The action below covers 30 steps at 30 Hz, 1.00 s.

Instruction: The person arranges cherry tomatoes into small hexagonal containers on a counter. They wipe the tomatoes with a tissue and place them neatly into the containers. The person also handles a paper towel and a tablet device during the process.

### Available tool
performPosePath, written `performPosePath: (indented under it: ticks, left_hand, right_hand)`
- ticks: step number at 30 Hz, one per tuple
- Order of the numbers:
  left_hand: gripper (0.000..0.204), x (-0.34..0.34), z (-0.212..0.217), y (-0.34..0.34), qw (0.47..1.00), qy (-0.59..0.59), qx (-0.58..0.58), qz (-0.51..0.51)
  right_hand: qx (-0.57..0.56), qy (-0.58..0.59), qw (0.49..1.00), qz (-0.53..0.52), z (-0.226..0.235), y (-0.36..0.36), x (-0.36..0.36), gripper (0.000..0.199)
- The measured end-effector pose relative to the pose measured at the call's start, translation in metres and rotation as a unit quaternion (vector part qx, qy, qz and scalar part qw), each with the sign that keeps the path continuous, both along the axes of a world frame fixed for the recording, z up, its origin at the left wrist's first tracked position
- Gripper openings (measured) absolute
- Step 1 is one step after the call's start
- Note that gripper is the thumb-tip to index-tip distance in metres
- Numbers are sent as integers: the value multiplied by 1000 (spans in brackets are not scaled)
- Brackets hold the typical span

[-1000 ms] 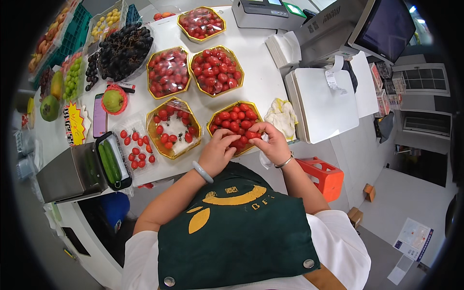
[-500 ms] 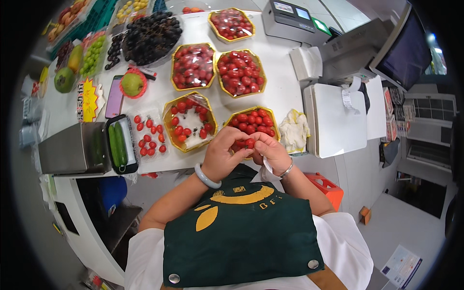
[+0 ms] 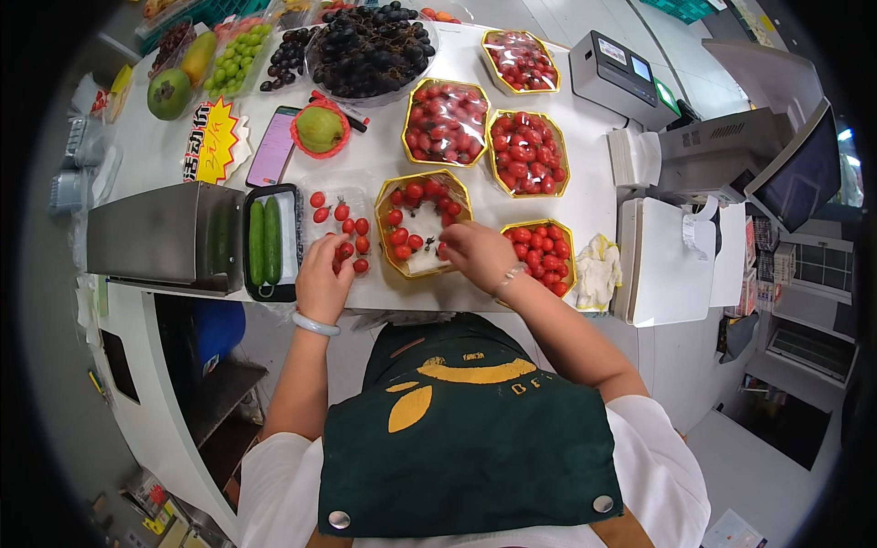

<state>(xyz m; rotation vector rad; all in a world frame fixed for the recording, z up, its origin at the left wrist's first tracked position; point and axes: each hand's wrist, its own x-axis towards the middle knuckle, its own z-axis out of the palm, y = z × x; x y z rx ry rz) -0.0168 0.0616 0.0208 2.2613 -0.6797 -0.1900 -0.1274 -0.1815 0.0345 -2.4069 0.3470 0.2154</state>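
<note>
My left hand (image 3: 326, 281), a pale bangle on its wrist, reaches over loose cherry tomatoes (image 3: 362, 245) in a clear plastic tray. Its curled fingers close around one of them. My right hand (image 3: 481, 257) dips over the right rim of a gold-edged octagonal box (image 3: 387, 258). A cherry tomato (image 3: 442, 249) shows at its bent fingertips, partly covered by them. Tomatoes line the box's inner sides around a white bottom, where a few green stem bits lie. To the right stands a similar box filled with tomatoes (image 3: 548, 260).
Film-covered tomato boxes (image 3: 446, 123) stand farther back. Cucumbers (image 3: 265, 242) in a black tray and a metal box (image 3: 164, 239) are at left. Behind lie a phone (image 3: 274, 146), a green fruit (image 3: 320, 129) and dark grapes (image 3: 370, 55). A crumpled cloth (image 3: 598, 274) lies at right.
My hands have parted from a tomato held together before the right-hand box. The left moved to the loose tomatoes, the right to the partly filled box. The view has shifted.
</note>
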Motion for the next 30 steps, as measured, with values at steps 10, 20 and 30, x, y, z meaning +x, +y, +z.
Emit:
performPosePath:
  ticks: [10,20,30]
  left_hand:
    - [22,16,4,-48,985,-89,-3,-145]
    - [16,14,-10,-107,862,-125,375,-316]
    - [20,25,2,-127,793,-85,475,-373]
  right_hand:
    - [30,-41,997,-51,-7,15,26,24]
    - [9,24,984,-174,43,-58,-98,27]
    - [-65,-30,973,-217,29,-59,-134,35]
